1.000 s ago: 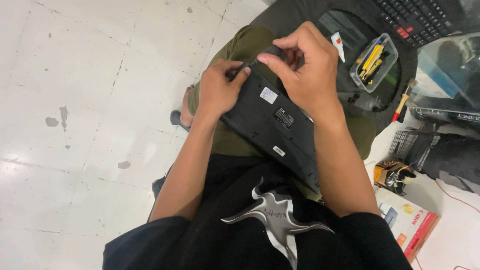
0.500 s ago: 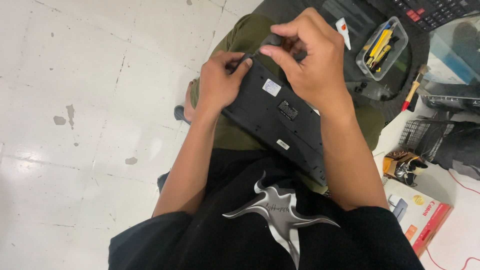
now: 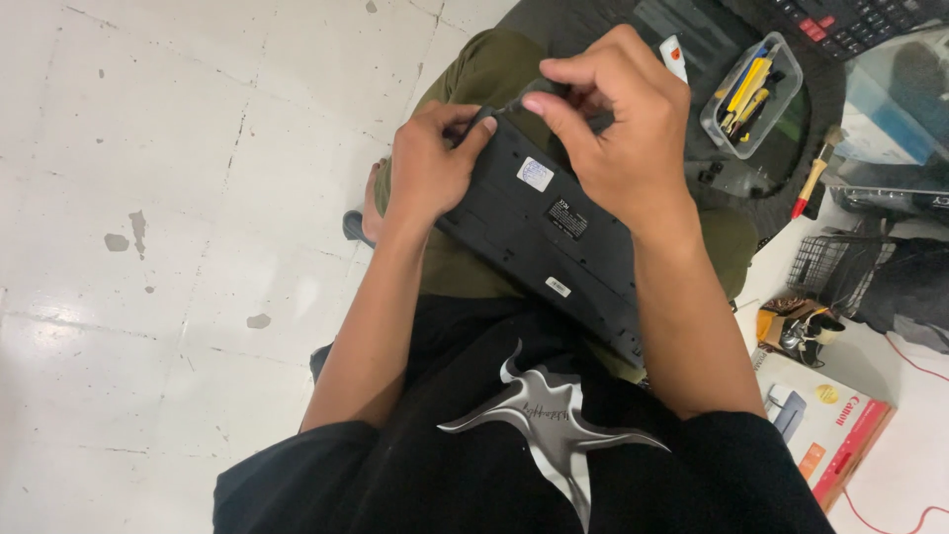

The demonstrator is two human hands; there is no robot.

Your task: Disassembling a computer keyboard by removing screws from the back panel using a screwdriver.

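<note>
The left hand (image 3: 427, 173) clamps the flat black plastic keyboard (image 3: 554, 232), underside up, at its far corner. The right hand (image 3: 618, 133) pinches its far edge. Resting only on the lap, it could slip floorward if either grip loosens.

The floor (image 3: 148, 198) is pale, glossy tile, scuffed and dotted with grey stains, its thin joint lines running across; light glints off it at the left; at the upper right lies a dark mat (image 3: 593, 25) carrying a clear plastic tray (image 3: 756, 94) of yellow tools; nearby sit a wire basket (image 3: 825, 267), a red-handled brush (image 3: 813, 183) and a red-and-white cardboard box (image 3: 825, 425).
</note>
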